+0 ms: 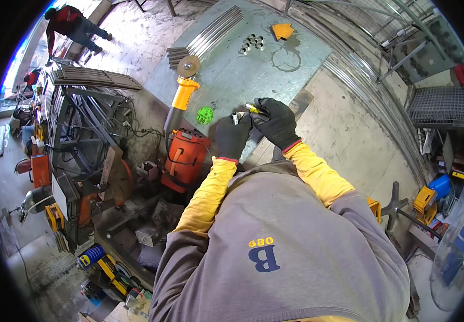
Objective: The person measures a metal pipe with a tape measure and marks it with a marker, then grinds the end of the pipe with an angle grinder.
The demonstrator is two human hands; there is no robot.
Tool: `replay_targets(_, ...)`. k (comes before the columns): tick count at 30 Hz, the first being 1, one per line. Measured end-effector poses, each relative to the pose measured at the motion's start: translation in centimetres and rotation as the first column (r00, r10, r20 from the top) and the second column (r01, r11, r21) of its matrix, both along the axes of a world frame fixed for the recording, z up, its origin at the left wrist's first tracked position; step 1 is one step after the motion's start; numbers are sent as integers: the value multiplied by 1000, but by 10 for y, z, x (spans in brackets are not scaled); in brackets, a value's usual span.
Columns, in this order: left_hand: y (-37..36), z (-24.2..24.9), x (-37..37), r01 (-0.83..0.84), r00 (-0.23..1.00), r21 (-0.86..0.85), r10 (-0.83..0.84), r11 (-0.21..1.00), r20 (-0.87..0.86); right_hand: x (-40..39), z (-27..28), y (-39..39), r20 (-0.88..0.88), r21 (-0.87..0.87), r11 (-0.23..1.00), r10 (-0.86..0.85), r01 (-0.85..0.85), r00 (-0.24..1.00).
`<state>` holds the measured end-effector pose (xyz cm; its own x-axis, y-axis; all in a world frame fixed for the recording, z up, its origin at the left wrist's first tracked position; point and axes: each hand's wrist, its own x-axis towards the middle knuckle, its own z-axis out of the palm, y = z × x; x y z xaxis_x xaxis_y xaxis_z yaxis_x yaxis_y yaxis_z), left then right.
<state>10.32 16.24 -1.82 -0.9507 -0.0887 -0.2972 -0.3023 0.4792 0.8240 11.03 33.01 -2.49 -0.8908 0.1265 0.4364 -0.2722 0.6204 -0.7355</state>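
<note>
Small yellow-and-silver piece (pixel 253 109) in right hand (pixel 277 124), over the near edge of the blue-green work surface (pixel 232 80); fingers closed narrowly around it, one end poking out to the left. Left hand (pixel 232 137) just beside, fingers curled, small whitish piece (pixel 237 117) showing between them; exact kind of either piece can't be told. Both hands in black gloves, yellow sleeves (pixel 318 172) behind.

Left of the left hand, bright green disc (pixel 205 115) lies on the surface. Farther left, yellow angle grinder (pixel 182 95), its round wheel (pixel 189 66) pointing to the far side. Beyond that, row of metal rods (pixel 216 33) at far left of the surface. Far right: cluster of short metal rings (pixel 251 44), then orange-yellow arrow-shaped block (pixel 282 32), with dark circular mark (pixel 286 60) nearer.

Near left, off the surface, red-orange machine (pixel 186 161). Left of it, metal rack (pixel 81 115) with bars on top. Far left, another person (pixel 71 24) in a red top, leaning. Right side, long steel tubes (pixel 368 88); near right, fan (pixel 460 257).
</note>
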Motion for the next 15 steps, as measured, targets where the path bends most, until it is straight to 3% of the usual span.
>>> replay_targets(3, -1, -3, 0, 2, 999, 1, -2, 1000, -51, 0, -1, 0, -2, 1, 1000, 0, 0, 1000)
replay_targets(9, 1, 11, 1, 25, 999, 14, -25, 1000, 21, 0, 0, 2, 14, 23, 1000, -8, 8, 1000)
replay_targets(15, 0, 4, -1, 66, 997, -78, -68, 995, -22, 0, -3, 3, 17, 39, 999, -18, 17, 1000)
